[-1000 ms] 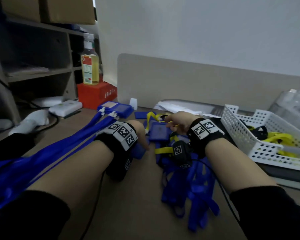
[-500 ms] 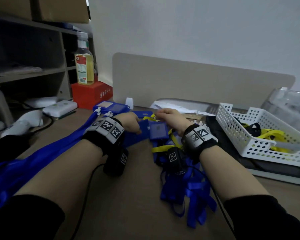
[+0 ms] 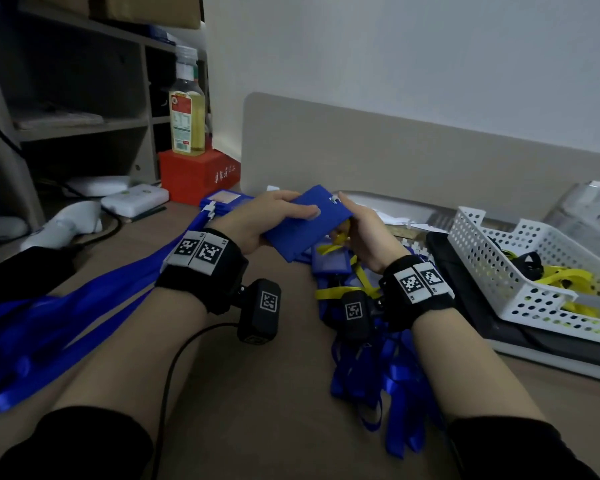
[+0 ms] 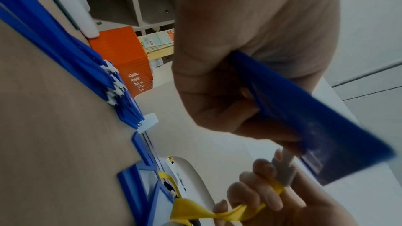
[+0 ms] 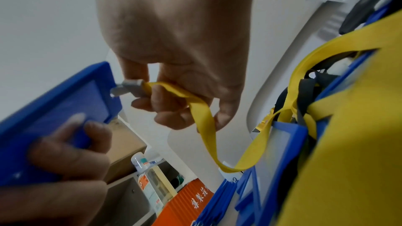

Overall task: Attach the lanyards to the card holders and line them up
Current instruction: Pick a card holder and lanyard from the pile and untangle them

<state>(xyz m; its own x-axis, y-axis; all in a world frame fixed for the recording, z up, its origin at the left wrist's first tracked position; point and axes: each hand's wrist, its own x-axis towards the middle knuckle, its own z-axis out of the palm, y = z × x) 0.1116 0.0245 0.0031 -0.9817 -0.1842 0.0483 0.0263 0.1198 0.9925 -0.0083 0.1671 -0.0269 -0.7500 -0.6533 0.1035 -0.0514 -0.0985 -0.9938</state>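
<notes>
My left hand (image 3: pixel 274 216) grips a blue card holder (image 3: pixel 305 223) and holds it tilted above the desk; the left wrist view shows the blue card holder (image 4: pixel 315 126) edge-on. My right hand (image 3: pixel 357 226) pinches the grey metal clip (image 5: pixel 128 88) of a yellow lanyard (image 5: pixel 200 114), with the clip at the holder's slotted edge (image 5: pixel 113 92). The same clip (image 4: pixel 282 169) touches the holder's corner. Finished blue holders with blue lanyards (image 3: pixel 84 306) lie lined up on the left. Loose blue lanyards (image 3: pixel 388 382) and holders (image 3: pixel 329 265) lie under my right wrist.
A white perforated basket (image 3: pixel 520 271) with yellow and black lanyards stands at the right. A red box (image 3: pixel 194 174) with a bottle (image 3: pixel 186 109) on it sits at the back left by a shelf unit. A beige divider panel (image 3: pixel 413 157) closes the desk's far edge.
My left hand has lifted a blue card holder off the pile and tilted it. My right hand has raised the yellow lanyard's clip to the holder's edge.
</notes>
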